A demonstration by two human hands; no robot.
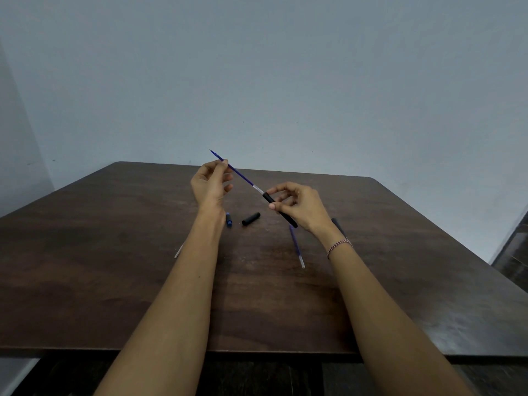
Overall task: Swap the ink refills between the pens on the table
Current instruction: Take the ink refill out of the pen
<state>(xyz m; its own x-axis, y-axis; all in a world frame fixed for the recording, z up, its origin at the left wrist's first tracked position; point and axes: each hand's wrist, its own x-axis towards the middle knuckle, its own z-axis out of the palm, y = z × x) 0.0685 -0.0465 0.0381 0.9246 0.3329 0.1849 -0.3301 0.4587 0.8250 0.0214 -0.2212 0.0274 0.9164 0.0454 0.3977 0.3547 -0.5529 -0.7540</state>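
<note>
Above the surface [114, 252], left hand [210, 182] pinches the blue refill [243, 177] near its tip; right hand [300, 205] grips the black barrel [278, 208] at the refill's tail. Refill probably light, bendy: hold nearer barrel

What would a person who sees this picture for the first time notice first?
First come the two hands raised over the dark wooden table. The left hand pinches a blue refill, whose lower end meets the mouth of the black barrel that the right hand grips. Below them on the table lie a black cap, a small blue piece and a second refill.
</note>
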